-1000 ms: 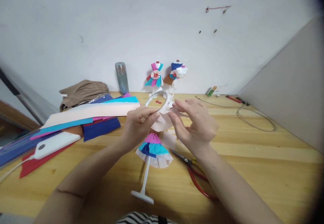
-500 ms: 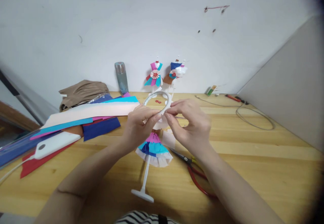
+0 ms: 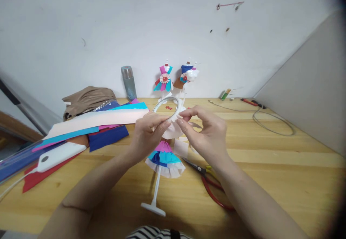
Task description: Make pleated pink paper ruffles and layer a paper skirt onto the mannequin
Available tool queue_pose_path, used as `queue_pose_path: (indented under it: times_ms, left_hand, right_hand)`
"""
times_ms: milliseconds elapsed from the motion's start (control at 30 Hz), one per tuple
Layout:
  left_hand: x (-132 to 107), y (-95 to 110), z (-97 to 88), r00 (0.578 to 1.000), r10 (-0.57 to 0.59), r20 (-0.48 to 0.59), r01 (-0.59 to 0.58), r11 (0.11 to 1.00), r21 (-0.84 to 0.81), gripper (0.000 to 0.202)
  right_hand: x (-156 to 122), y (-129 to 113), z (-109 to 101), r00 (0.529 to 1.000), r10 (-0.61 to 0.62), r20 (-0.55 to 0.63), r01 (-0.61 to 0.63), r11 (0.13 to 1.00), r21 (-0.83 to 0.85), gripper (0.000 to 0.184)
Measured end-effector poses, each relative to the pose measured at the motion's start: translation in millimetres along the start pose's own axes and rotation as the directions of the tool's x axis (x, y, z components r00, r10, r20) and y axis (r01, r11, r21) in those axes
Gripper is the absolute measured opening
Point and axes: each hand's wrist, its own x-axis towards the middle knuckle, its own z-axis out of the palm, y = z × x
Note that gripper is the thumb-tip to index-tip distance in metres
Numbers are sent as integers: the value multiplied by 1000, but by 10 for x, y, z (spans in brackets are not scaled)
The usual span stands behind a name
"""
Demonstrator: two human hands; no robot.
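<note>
A narrow roll of tape [image 3: 177, 104] is gripped at its lower edge by my left hand [image 3: 150, 132], thumb and fingers closed on it. My right hand [image 3: 204, 129] is pinched beside the roll's lower right edge; the tape end seems to be at its fingertips, though it is too small to make out. Below the hands lies a small mannequin stand [image 3: 157, 185] with a pink, blue and white paper skirt [image 3: 164, 159]. Red-handled scissors [image 3: 211, 183] lie partly under my right forearm. Through the ring a small red piece [image 3: 168, 108] shows.
Coloured paper strips [image 3: 97, 121] and a white device with a cable [image 3: 62, 156] lie at left. Behind them are a brown cloth [image 3: 90, 100] and a flask [image 3: 128, 82]. Dressed mannequins [image 3: 164, 77] stand by the wall. A thin cable [image 3: 270, 125] curls at right.
My right fingertips have drawn very slightly away from the roll, to the right. My left hand keeps its hold. The view has shifted a little.
</note>
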Motion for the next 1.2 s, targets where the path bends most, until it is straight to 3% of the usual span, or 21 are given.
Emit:
queue_pose_path:
  times_ms: [133,333,467,567,800,1033,1200]
  left_hand:
    - [-1,-14,8,999,45,-28,-44,999,29,16]
    - [2,-13,17,996,83,-7,-83,995,51,17]
    - [-3,-20,21,999,43,-4,-43,999,32,18]
    - [-10,-22,22,1000,20,7,-20,999,25,19]
    - [-10,-7,12,999,43,10,-43,999,7,17]
    - [-8,10,1,999,49,16,-49,999,14,16]
    - [-17,11,3,998,54,17,-54,998,-12,14]
  right_hand:
    - [31,36,-1,995,95,10,-96,995,29,8]
    - [42,91,33,941,296,164,-326,921,211,9]
    - [33,47,16,980,190,62,-198,966,163,13]
    - [33,4,-13,991,105,80,-113,988,102,16]
    - [33,16,-11,986,122,112,-138,980,145,19]
    - [49,25,4,918,330,221,-391,852,350,19]
    - [44,55,31,862,390,324,-502,745,440,23]
